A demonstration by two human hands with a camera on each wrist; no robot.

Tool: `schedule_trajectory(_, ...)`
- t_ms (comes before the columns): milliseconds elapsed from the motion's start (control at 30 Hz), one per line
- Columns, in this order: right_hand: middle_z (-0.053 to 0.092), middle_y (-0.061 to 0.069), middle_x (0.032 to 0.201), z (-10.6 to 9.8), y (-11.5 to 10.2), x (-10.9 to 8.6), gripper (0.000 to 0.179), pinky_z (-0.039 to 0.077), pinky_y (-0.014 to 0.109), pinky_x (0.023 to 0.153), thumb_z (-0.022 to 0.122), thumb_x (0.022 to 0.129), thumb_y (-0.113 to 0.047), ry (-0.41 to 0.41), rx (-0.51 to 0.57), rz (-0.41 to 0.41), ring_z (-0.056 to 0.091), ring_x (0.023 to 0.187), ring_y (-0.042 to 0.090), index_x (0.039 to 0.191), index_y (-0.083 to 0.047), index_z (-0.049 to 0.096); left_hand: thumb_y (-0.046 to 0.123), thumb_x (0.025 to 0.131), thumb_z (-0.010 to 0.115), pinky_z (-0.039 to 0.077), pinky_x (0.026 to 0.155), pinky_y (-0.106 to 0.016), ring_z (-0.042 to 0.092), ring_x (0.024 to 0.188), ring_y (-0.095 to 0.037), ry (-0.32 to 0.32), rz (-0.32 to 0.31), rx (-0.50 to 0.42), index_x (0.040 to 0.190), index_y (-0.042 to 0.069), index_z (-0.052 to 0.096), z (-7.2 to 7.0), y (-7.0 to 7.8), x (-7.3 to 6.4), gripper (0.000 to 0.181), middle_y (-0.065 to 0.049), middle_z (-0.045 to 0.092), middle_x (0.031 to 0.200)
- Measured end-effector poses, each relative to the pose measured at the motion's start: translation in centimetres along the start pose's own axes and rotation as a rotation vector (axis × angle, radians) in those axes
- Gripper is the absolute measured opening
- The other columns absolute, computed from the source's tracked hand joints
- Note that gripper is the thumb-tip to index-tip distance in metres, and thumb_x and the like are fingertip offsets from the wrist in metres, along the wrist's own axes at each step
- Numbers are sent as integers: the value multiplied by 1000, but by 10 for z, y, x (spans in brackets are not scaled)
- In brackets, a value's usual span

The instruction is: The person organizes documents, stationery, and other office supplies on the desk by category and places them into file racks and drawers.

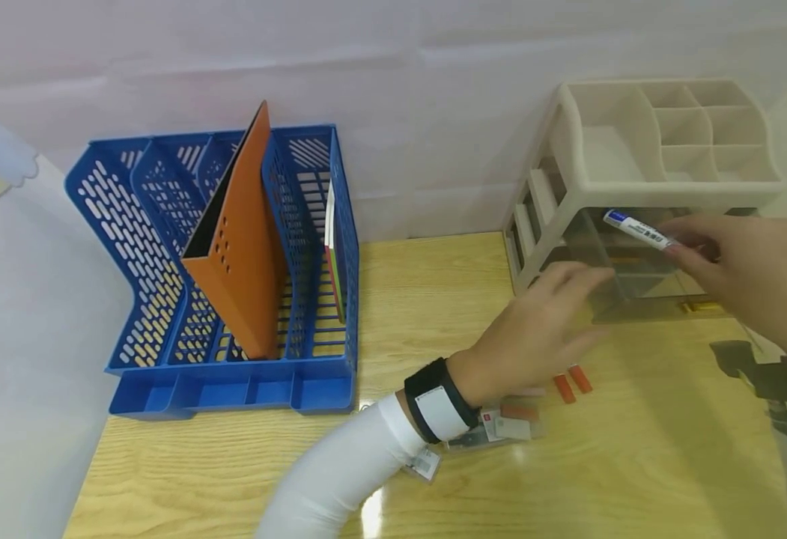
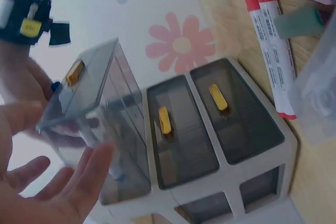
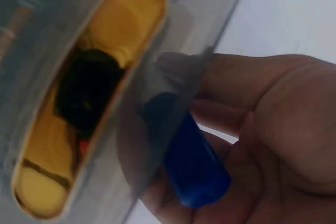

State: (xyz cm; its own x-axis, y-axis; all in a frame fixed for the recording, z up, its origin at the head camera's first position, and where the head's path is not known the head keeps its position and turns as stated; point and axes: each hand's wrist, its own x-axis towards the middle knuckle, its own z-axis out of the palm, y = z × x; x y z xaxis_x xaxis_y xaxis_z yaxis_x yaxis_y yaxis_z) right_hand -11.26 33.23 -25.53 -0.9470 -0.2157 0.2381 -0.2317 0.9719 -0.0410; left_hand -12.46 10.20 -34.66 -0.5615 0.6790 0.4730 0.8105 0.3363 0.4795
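My right hand (image 1: 760, 258) pinches a white marker (image 1: 639, 229) with blue ends over the pulled-out top drawer (image 1: 642, 281) of the desktop organizer. In the right wrist view, the marker's blue end (image 3: 197, 169) sticks out between the fingers, beside the drawer's yellow handle (image 3: 128, 19). Part of that grip is seen through the clear drawer front. My left hand (image 1: 535, 329), blurred in the head view, is in front of the drawer and holds nothing. In the left wrist view its fingers (image 2: 89, 182) are spread close to the drawer's side.
Two red-capped markers (image 2: 270, 40) lie on the table beside the organizer (image 1: 690, 176). A clear pack (image 1: 494, 434) of small items lies under my left forearm. At left, a blue file rack (image 1: 231, 374) holds an orange folder (image 1: 245, 254) and thin booklets (image 1: 335, 254).
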Motion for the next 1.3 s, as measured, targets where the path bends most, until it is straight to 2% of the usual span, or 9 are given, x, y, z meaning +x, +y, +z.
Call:
schedule_trajectory(100, 72, 23, 77, 2, 0, 7, 24, 40, 34, 41, 65, 100, -9, -94, 6, 13, 51, 50, 19, 119, 6, 67, 31, 102, 65, 45, 103, -11, 56, 134, -16, 62, 94, 180, 149, 9, 52, 5, 4, 4, 54, -10, 47, 156)
schedule_trajectory(200, 73, 24, 81, 5, 0, 15, 23, 42, 42, 44, 66, 99, -10, -136, -10, 30, 56, 53, 26, 116, 5, 67, 29, 105, 58, 38, 115, -17, 51, 142, -16, 64, 173, 333, 149, 10, 52, 8, 6, 7, 49, -10, 46, 159)
schedule_trajectory(267, 74, 25, 87, 6, 0, 19, 25, 44, 51, 50, 65, 101, -15, -176, -31, 60, 58, 57, 33, 118, 4, 66, 26, 108, 52, 37, 117, -19, 51, 142, -15, 38, 209, 384, 151, 9, 51, 9, 5, 9, 46, -9, 46, 160)
schedule_trajectory(400, 75, 26, 104, 6, 2, 25, 30, 43, 52, 53, 66, 101, -23, -249, -42, 97, 60, 63, 38, 121, 0, 66, 13, 111, 37, 40, 114, -19, 58, 131, -14, 12, 266, 445, 150, 8, 51, 9, 4, 12, 42, -7, 49, 156)
schedule_trajectory(533, 76, 23, 99, 10, 3, 29, 30, 46, 44, 51, 68, 100, -23, -281, -15, 73, 59, 60, 26, 119, 1, 67, 8, 111, 27, 39, 115, -18, 59, 128, -11, 16, 293, 464, 148, 8, 54, 8, 3, 14, 45, -5, 53, 151)
schedule_trajectory(633, 75, 24, 98, 14, 2, 34, 33, 52, 50, 57, 67, 100, -22, -310, 18, 62, 63, 64, 28, 120, 5, 66, 9, 112, 26, 40, 112, -16, 60, 124, -10, 24, 298, 459, 146, 8, 56, 7, 4, 14, 45, -3, 56, 148)
schedule_trajectory(733, 75, 27, 102, 18, 2, 38, 38, 52, 48, 58, 65, 101, -22, -359, 44, 72, 63, 63, 27, 126, 7, 62, 7, 111, 26, 41, 110, -15, 61, 120, -9, 37, 295, 464, 143, 9, 59, 6, 5, 15, 46, -3, 58, 145)
schedule_trajectory(1033, 74, 26, 107, 24, 1, 43, 40, 50, 63, 79, 68, 98, -17, -355, 79, 23, 69, 92, 49, 132, 0, 57, 4, 105, 35, 41, 109, -15, 61, 119, -12, 74, 250, 403, 135, 10, 64, -1, 7, 12, 42, -3, 61, 139)
schedule_trajectory(1300, 78, 17, 98, 30, -4, 44, 36, 54, 41, 65, 70, 97, -17, -382, 174, 28, 74, 82, 31, 129, -7, 57, 5, 103, 40, 42, 109, -16, 60, 121, -11, 79, 258, 381, 135, 9, 65, 0, 2, 8, 41, -2, 61, 137)
